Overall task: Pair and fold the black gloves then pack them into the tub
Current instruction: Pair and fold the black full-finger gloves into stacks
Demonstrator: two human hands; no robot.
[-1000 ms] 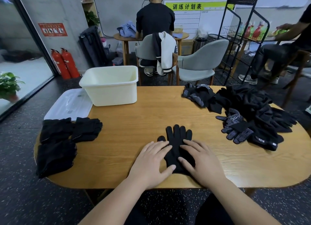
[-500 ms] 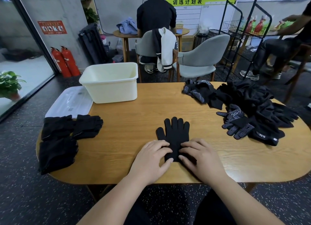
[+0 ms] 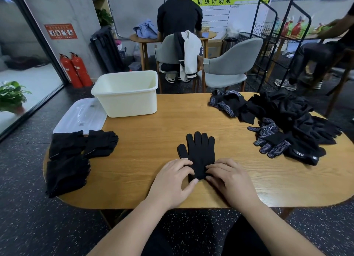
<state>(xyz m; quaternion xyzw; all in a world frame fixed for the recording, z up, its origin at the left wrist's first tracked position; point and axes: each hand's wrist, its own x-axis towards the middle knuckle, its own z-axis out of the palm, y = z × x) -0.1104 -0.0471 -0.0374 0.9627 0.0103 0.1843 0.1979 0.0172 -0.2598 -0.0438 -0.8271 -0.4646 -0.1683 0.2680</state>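
A black glove pair (image 3: 200, 150) lies flat on the wooden table (image 3: 153, 160) in front of me, fingers pointing away. My left hand (image 3: 172, 181) and my right hand (image 3: 230, 181) sit at its cuff end, fingers and thumbs curled and pinching the cuff from either side. The cream tub (image 3: 126, 100) stands at the table's far left, and I see nothing inside it. Folded black gloves (image 3: 76, 156) lie along the left edge. A pile of loose black gloves (image 3: 287, 121), some with white dots, covers the right side.
A clear plastic lid (image 3: 80, 116) lies by the tub, hanging over the table's left edge. Grey chairs (image 3: 228, 64) stand beyond the table. A black wire rack (image 3: 275, 45) is at the back right. People sit behind and at the right.
Both hands have slid back along the glove from its palm to the cuff. Their fingers, flat before, now curl and pinch the cuff.
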